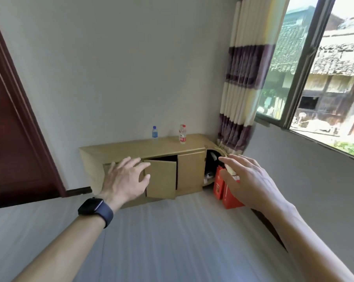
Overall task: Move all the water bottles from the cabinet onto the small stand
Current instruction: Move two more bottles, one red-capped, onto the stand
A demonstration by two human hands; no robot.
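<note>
two bottles on the cabinet (119, 151) top, both upright and well apart: blue bottle (155, 132) to the left, red bottle (182, 134) to the right. cabinet is low, tan, set against the wall. three door fronts visible; middle door (161, 178) hangs ajar, dark gap behind its top edge, contents not visible. right door (191, 171) closed; left one mostly behind the hand.

two hands, both reaching forward toward the cabinet, arms extended. left hand (124, 178) palm down, fingers spread and slightly curled, thumb by the ajar door's edge; contact cannot be told. holds nothing. watch (95, 210) on that wrist. right hand (247, 181) open, fingers spread, empty, in front of two red boxes (227, 195) standing on the floor just right of the cabinet.

striped curtain (241, 82) hangs in the corner beside an open window (306, 64). no stand in view.
</note>
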